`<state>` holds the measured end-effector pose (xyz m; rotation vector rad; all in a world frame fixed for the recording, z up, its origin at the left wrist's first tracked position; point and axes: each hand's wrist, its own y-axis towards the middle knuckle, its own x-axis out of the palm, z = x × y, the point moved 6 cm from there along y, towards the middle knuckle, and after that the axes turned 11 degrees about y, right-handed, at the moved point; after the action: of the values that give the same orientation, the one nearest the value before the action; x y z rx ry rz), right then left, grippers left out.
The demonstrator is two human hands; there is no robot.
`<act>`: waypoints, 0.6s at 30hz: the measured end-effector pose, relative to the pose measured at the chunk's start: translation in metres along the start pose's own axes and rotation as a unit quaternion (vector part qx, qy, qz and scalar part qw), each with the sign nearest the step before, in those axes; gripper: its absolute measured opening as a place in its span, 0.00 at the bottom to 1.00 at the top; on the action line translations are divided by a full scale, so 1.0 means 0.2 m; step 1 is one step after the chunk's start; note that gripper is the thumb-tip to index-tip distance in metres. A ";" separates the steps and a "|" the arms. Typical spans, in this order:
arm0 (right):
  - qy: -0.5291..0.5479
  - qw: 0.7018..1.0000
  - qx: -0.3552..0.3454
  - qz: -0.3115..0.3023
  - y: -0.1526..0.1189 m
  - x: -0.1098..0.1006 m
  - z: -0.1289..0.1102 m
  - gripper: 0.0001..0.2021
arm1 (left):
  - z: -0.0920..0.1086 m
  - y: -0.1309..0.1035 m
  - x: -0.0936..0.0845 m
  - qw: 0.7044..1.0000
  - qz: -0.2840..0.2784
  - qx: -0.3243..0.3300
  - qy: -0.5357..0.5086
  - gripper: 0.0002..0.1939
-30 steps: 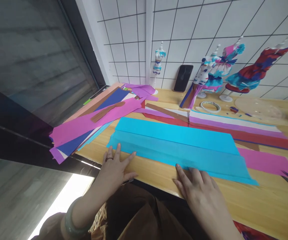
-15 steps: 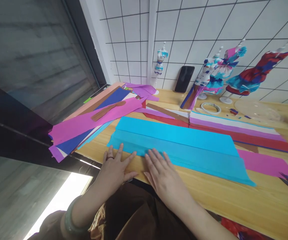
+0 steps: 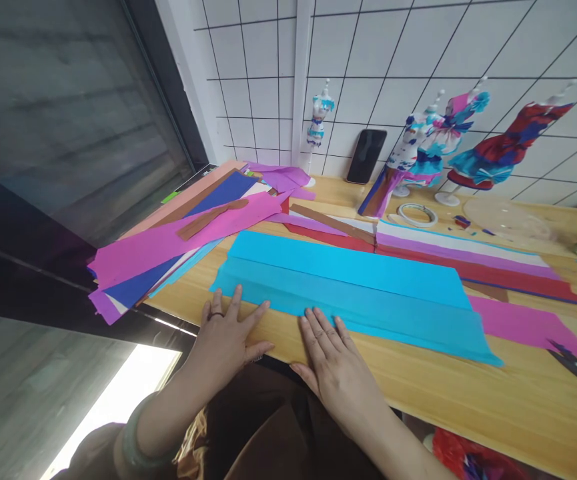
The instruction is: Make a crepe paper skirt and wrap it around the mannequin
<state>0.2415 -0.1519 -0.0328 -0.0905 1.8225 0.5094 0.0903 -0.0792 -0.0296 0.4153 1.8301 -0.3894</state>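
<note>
A long blue crepe paper sheet [image 3: 358, 280] lies across the wooden table, its near part a duller blue than its far part. My left hand [image 3: 228, 333] rests flat with fingers spread, its fingertips at the sheet's near left edge. Farther right, my right hand [image 3: 333, 353] lies palm down, fingers extended, the tips touching the sheet's near edge. Neither hand grips anything. Beyond the blue sheet are red, purple and white strips [image 3: 478, 257]. A pink sheet [image 3: 528, 325] shows at its right end.
Layered coloured paper [image 3: 168, 243] overhangs the table's left edge. Scissors [image 3: 575, 367] lie at the right. Along the tiled wall stand a phone [image 3: 367, 155] and small dressed mannequins, one in red and blue [image 3: 511, 147]. A tape roll [image 3: 417, 215] lies before them.
My right hand has slid a little to the right along the blue sheet's near edge. My left hand stays at the left end. The whole view has shifted slightly.
</note>
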 end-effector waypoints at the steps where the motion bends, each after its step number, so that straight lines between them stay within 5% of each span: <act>1: -0.007 1.000 -0.006 0.004 -0.02 -0.01 0.01 0.29 | 0.00 0.00 0.00 1.000 0.001 -0.001 -0.001 0.34; 9: -0.025 0.999 -0.034 -0.009 -0.09 -0.05 0.05 0.32 | 0.00 0.00 -0.01 1.000 0.000 0.001 -0.011 0.34; 18: -0.065 0.997 0.010 0.050 -0.21 -0.11 0.14 0.28 | 0.00 0.00 0.00 1.000 -0.011 0.001 -0.010 0.34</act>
<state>0.2868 -0.1831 -0.0318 0.0481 1.7107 0.5544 0.0891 -0.0791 -0.0302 0.3913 1.8169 -0.4104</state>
